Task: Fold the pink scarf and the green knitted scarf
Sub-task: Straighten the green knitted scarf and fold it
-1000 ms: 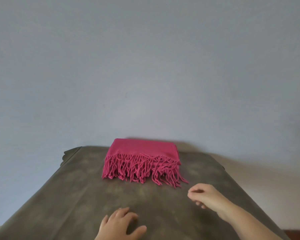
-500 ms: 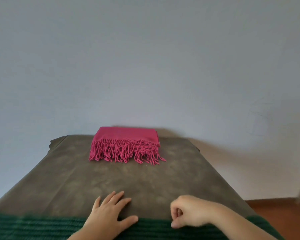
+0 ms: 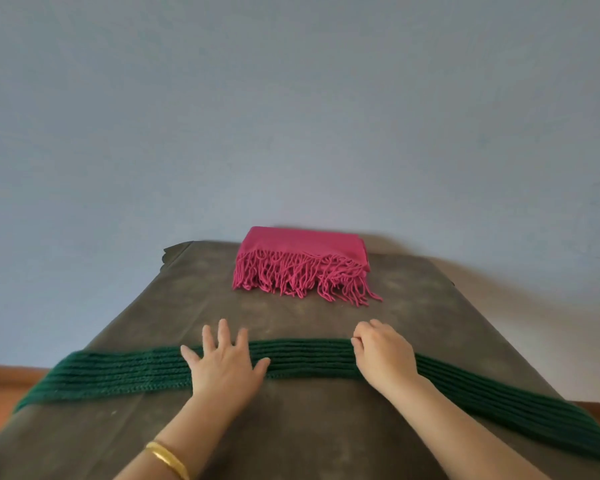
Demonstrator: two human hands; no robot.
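On table: green knitted scarf | left hand spread flat on it | right hand pinching its far edge

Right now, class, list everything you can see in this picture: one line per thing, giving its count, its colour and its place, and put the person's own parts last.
Folded pink fringed scarf: one, pink, far end of the table, near the wall, fringe toward the person.
Green knitted ribbed scarf: one, dark green, spread flat across the table's near part, both ends running past the table's sides.
Cloth-covered table: one, mottled grey-brown, centre of view.
Wall: one, pale grey-blue, behind the table.
Floor: reddish-brown, seen at both sides of the table.
Gold bangle: one, gold, on the left wrist.
Left hand: one, fingers spread flat on the green scarf.
Right hand: one, fingers curled at the green scarf's far edge.
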